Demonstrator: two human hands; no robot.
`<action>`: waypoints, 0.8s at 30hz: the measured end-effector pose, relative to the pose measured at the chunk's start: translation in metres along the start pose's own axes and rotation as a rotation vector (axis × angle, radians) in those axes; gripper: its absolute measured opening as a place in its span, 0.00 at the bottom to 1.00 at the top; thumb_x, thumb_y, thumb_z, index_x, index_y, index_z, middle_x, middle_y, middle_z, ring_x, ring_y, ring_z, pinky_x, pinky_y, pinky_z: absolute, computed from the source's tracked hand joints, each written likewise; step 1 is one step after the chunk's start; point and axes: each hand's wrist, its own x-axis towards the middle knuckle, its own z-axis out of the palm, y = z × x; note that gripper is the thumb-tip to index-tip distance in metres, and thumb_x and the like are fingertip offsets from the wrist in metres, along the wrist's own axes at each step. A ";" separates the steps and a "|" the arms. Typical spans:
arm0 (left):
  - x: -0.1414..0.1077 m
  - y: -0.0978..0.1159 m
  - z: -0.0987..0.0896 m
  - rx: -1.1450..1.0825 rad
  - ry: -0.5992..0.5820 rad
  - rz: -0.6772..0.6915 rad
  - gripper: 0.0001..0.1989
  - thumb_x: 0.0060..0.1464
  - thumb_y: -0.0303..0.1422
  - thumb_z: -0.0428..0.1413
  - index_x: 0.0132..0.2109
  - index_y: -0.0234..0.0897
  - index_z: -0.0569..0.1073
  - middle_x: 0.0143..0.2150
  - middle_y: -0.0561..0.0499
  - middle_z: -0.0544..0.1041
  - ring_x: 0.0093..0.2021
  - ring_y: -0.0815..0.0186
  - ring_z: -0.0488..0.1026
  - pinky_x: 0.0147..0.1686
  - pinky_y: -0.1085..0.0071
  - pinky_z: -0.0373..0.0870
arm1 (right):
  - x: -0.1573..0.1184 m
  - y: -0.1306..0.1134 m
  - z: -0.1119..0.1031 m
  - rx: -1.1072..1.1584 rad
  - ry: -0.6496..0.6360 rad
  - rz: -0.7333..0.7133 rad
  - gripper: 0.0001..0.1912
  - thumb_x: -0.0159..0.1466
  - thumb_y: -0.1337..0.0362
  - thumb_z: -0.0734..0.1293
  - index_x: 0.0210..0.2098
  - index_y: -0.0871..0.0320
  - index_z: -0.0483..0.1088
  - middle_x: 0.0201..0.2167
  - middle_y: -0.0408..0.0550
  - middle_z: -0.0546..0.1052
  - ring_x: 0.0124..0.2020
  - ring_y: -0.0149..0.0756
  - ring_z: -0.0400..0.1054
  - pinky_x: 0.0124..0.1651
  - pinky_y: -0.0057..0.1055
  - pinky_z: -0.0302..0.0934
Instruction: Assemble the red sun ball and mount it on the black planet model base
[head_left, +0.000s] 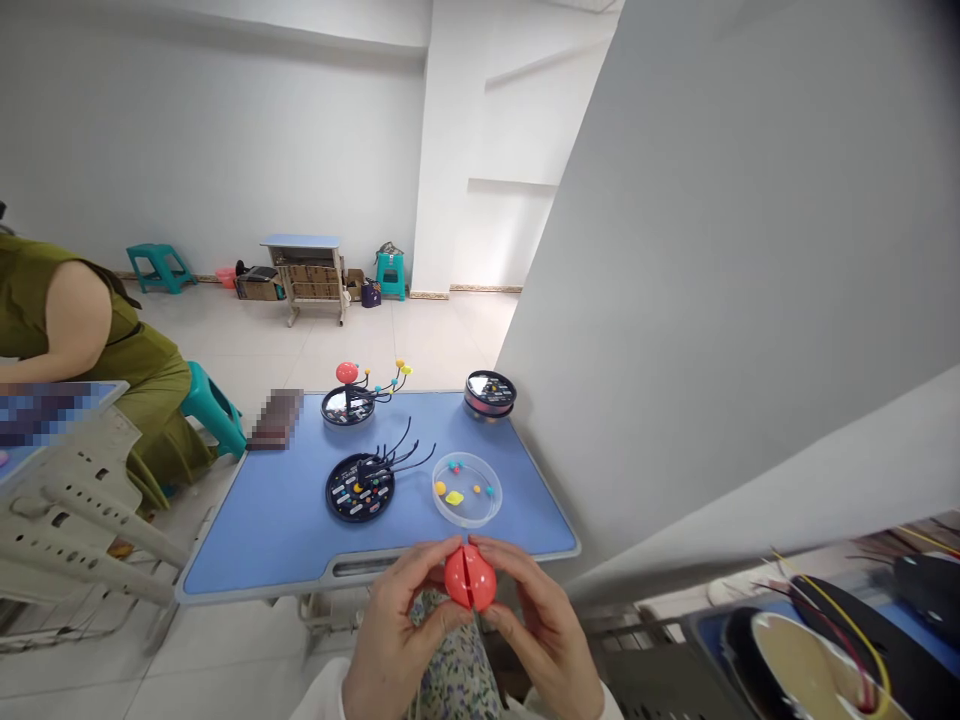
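Observation:
Both hands are in front of the table's near edge. My left hand grips one half of a red plastic ball, fingers on top and thumb below. On the other half, my right hand is closed the same way. A dark gap runs down between the two halves, wider toward the bottom. Just beyond lies a clear round dish with small coloured balls and a yellow ringed planet. To its left sits a black round base with several thin curved black arms and no balls on them.
A finished-looking planet model with a red ball stands at the table's back. Stacked round bases are at the back right. A grey wall rises along the right. Another person sits at a table on the left.

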 end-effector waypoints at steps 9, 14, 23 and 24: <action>-0.003 0.010 0.002 0.110 0.008 0.086 0.22 0.53 0.35 0.59 0.55 0.43 0.70 0.51 0.46 0.76 0.50 0.60 0.73 0.50 0.68 0.69 | -0.003 0.000 -0.001 0.003 -0.004 -0.018 0.18 0.63 0.59 0.65 0.53 0.49 0.68 0.48 0.54 0.76 0.49 0.44 0.71 0.50 0.39 0.68; -0.005 0.015 0.002 0.137 -0.002 0.066 0.22 0.54 0.34 0.58 0.57 0.44 0.68 0.53 0.48 0.75 0.51 0.61 0.72 0.52 0.70 0.68 | -0.001 -0.002 -0.004 0.003 -0.029 -0.020 0.19 0.62 0.61 0.67 0.52 0.48 0.69 0.49 0.53 0.76 0.48 0.43 0.72 0.48 0.37 0.69; -0.007 0.012 -0.001 0.208 -0.078 0.164 0.22 0.58 0.32 0.53 0.59 0.40 0.66 0.59 0.43 0.70 0.58 0.57 0.67 0.57 0.64 0.63 | 0.000 0.002 -0.005 -0.008 -0.032 -0.030 0.19 0.59 0.62 0.70 0.50 0.48 0.70 0.44 0.52 0.78 0.45 0.44 0.74 0.47 0.39 0.70; -0.007 0.011 -0.001 0.213 -0.073 0.173 0.22 0.58 0.32 0.53 0.59 0.40 0.65 0.59 0.43 0.69 0.58 0.57 0.67 0.57 0.64 0.64 | 0.000 0.001 -0.005 -0.007 -0.032 -0.040 0.20 0.58 0.63 0.71 0.50 0.47 0.70 0.44 0.52 0.78 0.45 0.44 0.74 0.47 0.38 0.70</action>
